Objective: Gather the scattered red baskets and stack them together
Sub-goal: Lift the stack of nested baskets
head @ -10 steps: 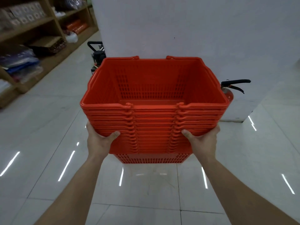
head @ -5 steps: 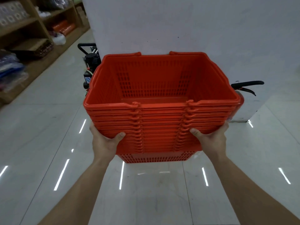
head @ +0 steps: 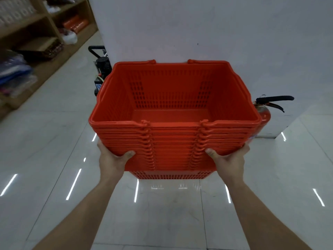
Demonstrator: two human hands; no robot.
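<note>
Both hands grip a nested stack of red baskets (head: 174, 136) held above the tiled floor (head: 45, 141) — left hand (head: 112, 160) and right hand (head: 229, 162) clasping the lower rims, thumbs in front

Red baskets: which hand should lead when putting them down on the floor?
Probably the left hand: bare floor lies on its side, while the fire extinguisher stands beyond the right hand. Both hands grip the basket stack, so both lower it.

A fire extinguisher (head: 264, 116) (red, black lever) stands by the white wall (head: 198, 24), wooden shelves (head: 23, 26) leftward.
</note>
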